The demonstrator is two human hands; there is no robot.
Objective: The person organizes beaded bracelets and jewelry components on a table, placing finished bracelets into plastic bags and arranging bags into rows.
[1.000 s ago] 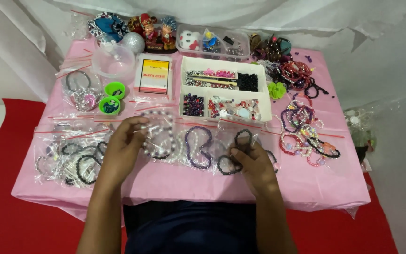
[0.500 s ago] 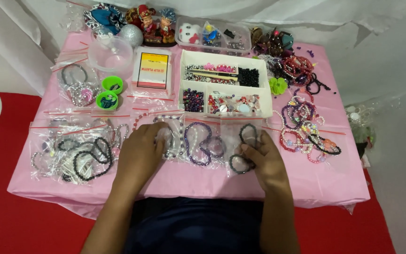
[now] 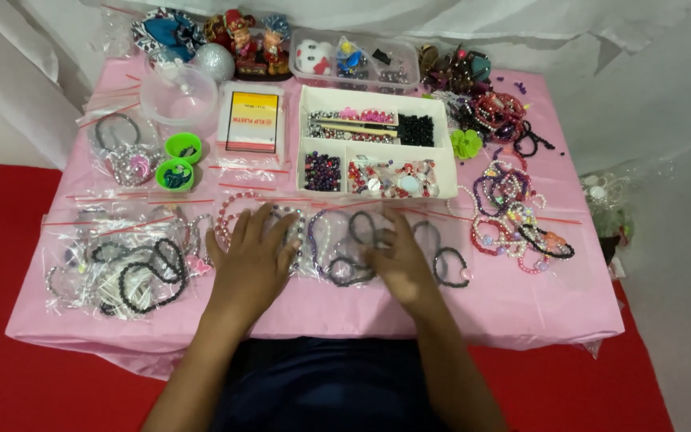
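Note:
My left hand (image 3: 251, 258) lies flat with fingers spread on clear bags of beaded bracelets (image 3: 237, 218) at the front of the pink table (image 3: 521, 308). My right hand (image 3: 397, 260) rests palm down, a little blurred, on another clear bag of dark bracelets (image 3: 345, 252). More black bracelets (image 3: 451, 260) lie just right of it. Neither hand grips anything that I can see.
A white divided tray of beads (image 3: 377, 152) stands behind the hands. Loose colourful bracelets (image 3: 513, 216) lie at the right. Bagged dark bracelets (image 3: 133, 268), two green cups (image 3: 177, 160), a clear bowl (image 3: 177, 94) and a bagged yellow-and-white card (image 3: 251, 120) are on the left. Figurines (image 3: 249, 40) stand at the back.
My right hand has slid left from the black bracelets onto the middle bag. My left hand has shifted slightly right. The camera has moved closer to the table.

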